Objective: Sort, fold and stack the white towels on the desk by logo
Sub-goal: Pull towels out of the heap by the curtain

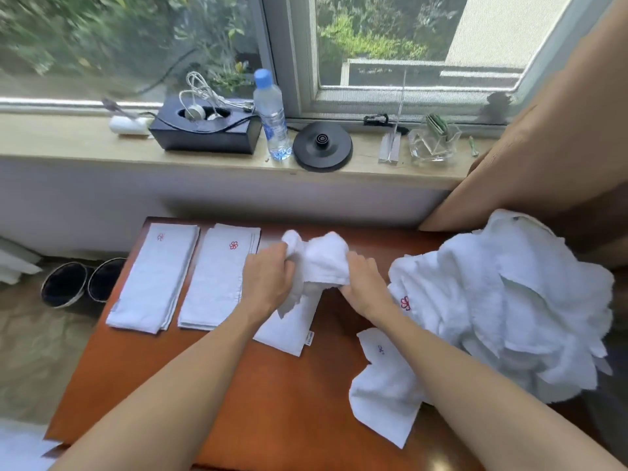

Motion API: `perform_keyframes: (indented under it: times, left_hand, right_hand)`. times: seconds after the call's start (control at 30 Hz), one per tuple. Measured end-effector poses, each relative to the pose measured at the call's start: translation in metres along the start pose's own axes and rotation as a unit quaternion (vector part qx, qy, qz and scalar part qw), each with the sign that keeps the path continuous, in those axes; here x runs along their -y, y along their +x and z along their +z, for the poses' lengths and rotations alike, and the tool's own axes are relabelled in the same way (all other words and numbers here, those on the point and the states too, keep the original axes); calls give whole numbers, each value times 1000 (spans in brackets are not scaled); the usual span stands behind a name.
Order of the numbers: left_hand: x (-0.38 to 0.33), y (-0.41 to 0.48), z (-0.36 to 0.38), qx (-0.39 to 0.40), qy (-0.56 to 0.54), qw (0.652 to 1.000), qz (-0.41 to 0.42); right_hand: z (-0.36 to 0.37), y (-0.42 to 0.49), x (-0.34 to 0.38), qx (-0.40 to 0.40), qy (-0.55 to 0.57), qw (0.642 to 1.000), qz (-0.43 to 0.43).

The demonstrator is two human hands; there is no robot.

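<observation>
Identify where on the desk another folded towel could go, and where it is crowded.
Bare wood on the desk: the near middle, between the left forearm and the loose blue-logo towel, and the near-left corner below the folded stacks. A thin strip runs behind the right hand gripping the bunched towel. The right side is crowded by the unfolded towel heap.

Daylight came through a wide window [373,45] above a pale sill [68,142]; a tan curtain [560,130] hung near a reddish desk [272,402].

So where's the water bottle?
In the head view, the water bottle stands upright on the windowsill, left of centre, between the black box and the round black base.
</observation>
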State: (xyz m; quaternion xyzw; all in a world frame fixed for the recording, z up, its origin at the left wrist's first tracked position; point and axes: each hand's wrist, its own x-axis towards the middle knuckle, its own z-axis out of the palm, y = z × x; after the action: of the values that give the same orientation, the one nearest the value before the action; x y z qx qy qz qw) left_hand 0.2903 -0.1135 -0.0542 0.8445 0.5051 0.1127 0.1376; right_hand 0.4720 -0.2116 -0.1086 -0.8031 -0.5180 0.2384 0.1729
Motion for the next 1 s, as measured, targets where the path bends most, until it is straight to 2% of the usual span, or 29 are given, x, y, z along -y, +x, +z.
perform_keyframes:
  times: [0.17,0.43,0.7,0.9,1.0]
  left_hand:
    - [-19,-9,-44,-96,-31,994,48]
    - [-85,-13,-88,-162,-71,973,150]
    - [-194,-34,-70,-156,-143,950,230]
    - [-286,-47,-31,-149,-161,950,224]
    - [-320,-55,-11,-155,-164,951,211]
  right_hand:
    - [-51,-25,39,-57,-23,998,-18]
    - [-146,-90,47,-160,-115,980,-11]
    - [-223,-152,-27,-200,-111,973,32]
    - [-253,-167,-114,-169,-97,980,44]
    - [-257,-162,-155,-157,-77,984,22]
